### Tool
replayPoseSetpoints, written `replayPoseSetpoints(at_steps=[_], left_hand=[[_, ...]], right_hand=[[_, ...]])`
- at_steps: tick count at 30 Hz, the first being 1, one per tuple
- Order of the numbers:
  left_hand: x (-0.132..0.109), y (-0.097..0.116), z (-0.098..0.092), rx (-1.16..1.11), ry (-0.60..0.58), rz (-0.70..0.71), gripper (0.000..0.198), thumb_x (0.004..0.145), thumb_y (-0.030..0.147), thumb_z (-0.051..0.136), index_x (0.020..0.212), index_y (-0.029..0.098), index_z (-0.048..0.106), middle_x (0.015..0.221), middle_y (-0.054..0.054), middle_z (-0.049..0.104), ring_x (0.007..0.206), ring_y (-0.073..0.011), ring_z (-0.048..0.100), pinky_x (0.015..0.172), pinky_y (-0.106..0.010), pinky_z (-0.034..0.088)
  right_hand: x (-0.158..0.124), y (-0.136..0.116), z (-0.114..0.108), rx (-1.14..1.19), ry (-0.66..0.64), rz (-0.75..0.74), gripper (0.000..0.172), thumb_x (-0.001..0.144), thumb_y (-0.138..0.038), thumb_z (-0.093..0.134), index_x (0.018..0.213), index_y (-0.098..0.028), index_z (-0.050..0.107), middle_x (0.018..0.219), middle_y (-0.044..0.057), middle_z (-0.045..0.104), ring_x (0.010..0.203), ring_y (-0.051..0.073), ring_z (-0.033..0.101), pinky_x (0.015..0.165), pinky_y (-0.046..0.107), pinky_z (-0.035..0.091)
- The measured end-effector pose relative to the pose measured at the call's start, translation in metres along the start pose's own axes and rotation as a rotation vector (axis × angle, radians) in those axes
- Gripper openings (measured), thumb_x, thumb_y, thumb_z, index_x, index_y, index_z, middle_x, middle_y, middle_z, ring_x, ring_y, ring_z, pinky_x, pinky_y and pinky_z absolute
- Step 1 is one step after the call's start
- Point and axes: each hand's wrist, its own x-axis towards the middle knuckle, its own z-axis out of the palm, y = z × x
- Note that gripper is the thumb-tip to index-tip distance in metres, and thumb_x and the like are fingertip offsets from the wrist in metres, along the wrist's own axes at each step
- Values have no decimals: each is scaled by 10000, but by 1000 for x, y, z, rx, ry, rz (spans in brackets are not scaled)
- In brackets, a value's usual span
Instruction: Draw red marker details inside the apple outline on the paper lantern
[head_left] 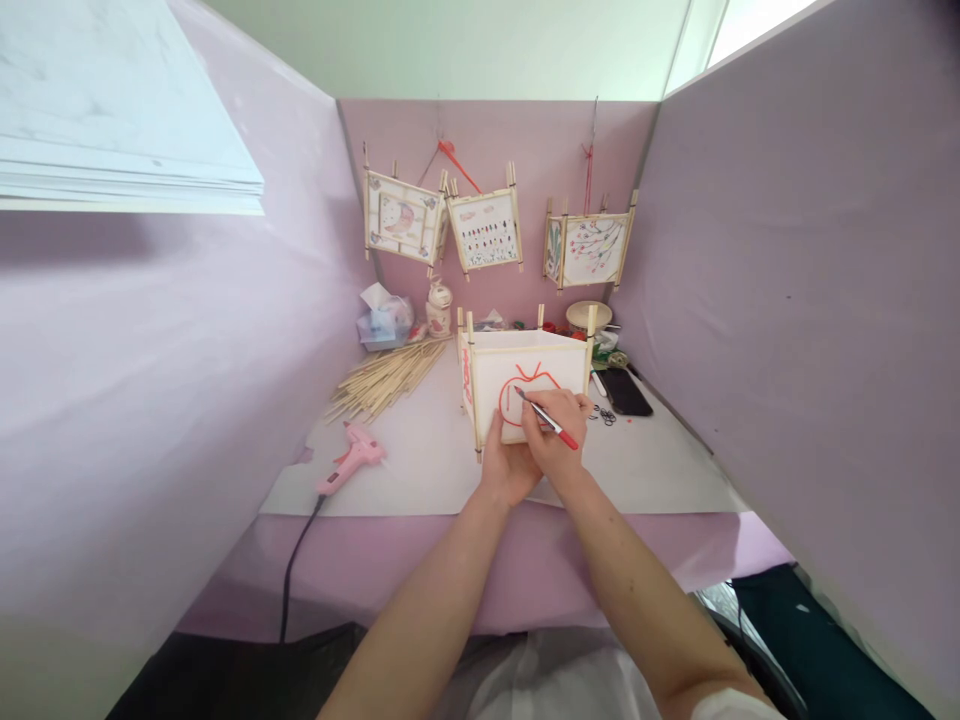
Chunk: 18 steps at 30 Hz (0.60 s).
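A white paper lantern (491,365) with a wooden stick frame stands upright at the middle of the table. Its front panel bears a round red outline with a small forked stroke on top, and red marks show on its left side. My right hand (559,430) is closed around a red and white marker (556,428), whose dark tip is at the panel inside the outline. My left hand (508,465) grips the lantern's lower front edge, thumb on the panel; its other fingers are partly hidden beneath. Both hands are close together.
Left of the lantern lie a bundle of thin wooden sticks (390,375) and a pink glue gun (352,458) with a dark cord. A black phone (626,392) and small black rings (604,415) are at right. Decorated lanterns (484,232) hang behind. Purple panels enclose both sides.
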Motion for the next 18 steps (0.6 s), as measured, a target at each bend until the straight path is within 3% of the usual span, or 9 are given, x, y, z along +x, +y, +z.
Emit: replayPoseSetpoints(at_steps=[7, 18], left_hand=[[0, 0, 3, -16, 61, -8, 577, 802, 583, 522, 1173, 143, 569, 995, -96, 679, 1007, -254, 614, 885, -349, 445], [0, -1, 4, -5, -21, 49, 514, 843, 532, 488, 1208, 180, 567, 1059, -93, 671, 1007, -241, 614, 906, -358, 441]], right_hand=[[0, 1, 2, 10, -8, 25, 92, 840, -224, 553, 887, -224, 632, 860, 9, 701, 837, 164, 610, 847, 363, 285], [0, 6, -1, -30, 40, 35, 71, 829, -231, 561, 861, -224, 623, 828, -1, 696, 798, 152, 607, 832, 351, 302]])
